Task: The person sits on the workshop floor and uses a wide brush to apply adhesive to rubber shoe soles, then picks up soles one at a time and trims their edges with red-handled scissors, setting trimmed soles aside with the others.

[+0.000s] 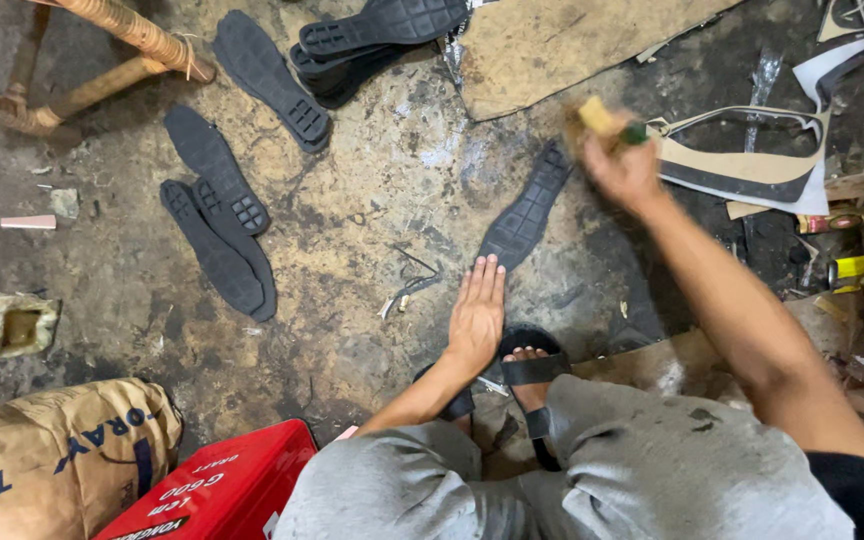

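My left hand [477, 312] lies flat on the dirty floor, fingers together, its fingertips touching the near end of a black rubber shoe sole [529, 207] that lies tread up. My right hand [624, 165] is blurred, raised beyond the sole's far end, and grips a small yellowish block with a green end [607, 120], perhaps a brush. My feet in black sandals [532, 372] rest just behind the left hand, with grey trousers [592, 470] at the bottom.
Several more black soles [217, 200] lie at the upper left and top [372, 30]. A cardboard sheet [552, 45] sits at the top, cut pattern scraps [752, 160] at right, a red tin [222, 490] and paper sack [52, 450] at bottom left, a cane stool leg [132, 30] top left.
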### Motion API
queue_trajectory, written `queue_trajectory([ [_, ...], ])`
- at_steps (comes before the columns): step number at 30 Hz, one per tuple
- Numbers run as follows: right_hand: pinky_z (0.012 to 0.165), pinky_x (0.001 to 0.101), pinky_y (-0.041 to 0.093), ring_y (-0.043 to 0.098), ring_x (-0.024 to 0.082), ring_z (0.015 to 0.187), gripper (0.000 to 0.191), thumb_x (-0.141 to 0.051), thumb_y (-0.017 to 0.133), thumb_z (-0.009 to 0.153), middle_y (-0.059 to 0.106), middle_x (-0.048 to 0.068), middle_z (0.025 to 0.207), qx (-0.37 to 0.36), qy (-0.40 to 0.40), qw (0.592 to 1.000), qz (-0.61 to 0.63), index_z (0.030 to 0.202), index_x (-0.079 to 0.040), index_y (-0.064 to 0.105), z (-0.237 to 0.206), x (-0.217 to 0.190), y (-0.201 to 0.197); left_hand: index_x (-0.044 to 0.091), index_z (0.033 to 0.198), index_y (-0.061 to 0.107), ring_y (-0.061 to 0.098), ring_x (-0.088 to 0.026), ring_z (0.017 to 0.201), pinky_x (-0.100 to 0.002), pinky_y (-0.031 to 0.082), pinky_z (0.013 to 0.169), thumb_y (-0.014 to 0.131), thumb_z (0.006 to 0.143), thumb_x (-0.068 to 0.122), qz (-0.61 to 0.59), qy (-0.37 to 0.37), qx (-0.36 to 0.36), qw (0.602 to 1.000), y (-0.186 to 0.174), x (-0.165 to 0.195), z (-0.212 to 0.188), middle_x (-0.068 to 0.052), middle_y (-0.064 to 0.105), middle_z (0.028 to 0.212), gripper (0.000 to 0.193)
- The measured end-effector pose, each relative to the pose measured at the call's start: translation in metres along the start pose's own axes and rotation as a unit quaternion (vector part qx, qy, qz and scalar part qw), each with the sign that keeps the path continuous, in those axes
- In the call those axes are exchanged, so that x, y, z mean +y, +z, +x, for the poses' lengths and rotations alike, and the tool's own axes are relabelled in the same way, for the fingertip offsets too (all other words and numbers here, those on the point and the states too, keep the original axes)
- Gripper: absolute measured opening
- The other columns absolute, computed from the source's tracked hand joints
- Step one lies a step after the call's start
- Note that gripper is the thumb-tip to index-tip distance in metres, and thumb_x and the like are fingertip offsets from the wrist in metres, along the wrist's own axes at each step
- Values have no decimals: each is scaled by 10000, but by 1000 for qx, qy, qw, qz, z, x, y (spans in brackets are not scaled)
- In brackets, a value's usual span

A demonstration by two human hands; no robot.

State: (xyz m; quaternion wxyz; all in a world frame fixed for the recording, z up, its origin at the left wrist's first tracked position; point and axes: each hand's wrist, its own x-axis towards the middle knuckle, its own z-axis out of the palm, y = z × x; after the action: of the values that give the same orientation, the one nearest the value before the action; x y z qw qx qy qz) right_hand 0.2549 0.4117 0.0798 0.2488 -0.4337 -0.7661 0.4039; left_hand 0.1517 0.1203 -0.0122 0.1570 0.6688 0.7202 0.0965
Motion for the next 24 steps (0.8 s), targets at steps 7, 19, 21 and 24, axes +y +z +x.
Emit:
queue_trajectory([
  [7,982,448,525,716,277,1100,335,-318,644,956,766,137,1172,-163,-319,920,-160,1187,-88,726,-49,-15,35,-114,1489,406,321,-412,1513,-491,230,1266,458,948,144,49,-9,-48,998,2,7,8,-292,334,1600,601],
  [19,939,418,530,691,309,1028,362,-198,777,1010,712,154,1155,216,-21,973,78,1199,81,643,-35,10,-19,18,1408,537,642,-384,1054,-455,529,900,778,748,251,-302,-202,52,930,-24,4,71,-227,671,1113,740],
  [21,1032,444,472,626,358,1161,484,-141,768,1026,637,197,1301,206,-75,971,101,1357,125,535,-55,16,-15,2,1315,610,687,-308,970,-435,539,890,760,842,263,-446,-254,40,857,-24,0,85,-152,719,1005,560],
  [24,953,422,572,730,304,1059,316,-177,830,1106,747,148,1160,215,-10,976,2,1251,49,664,-66,20,-27,-90,1131,692,643,-211,929,-404,514,869,731,1012,257,-623,-304,72,717,-58,-13,107,-76,704,971,370],
])
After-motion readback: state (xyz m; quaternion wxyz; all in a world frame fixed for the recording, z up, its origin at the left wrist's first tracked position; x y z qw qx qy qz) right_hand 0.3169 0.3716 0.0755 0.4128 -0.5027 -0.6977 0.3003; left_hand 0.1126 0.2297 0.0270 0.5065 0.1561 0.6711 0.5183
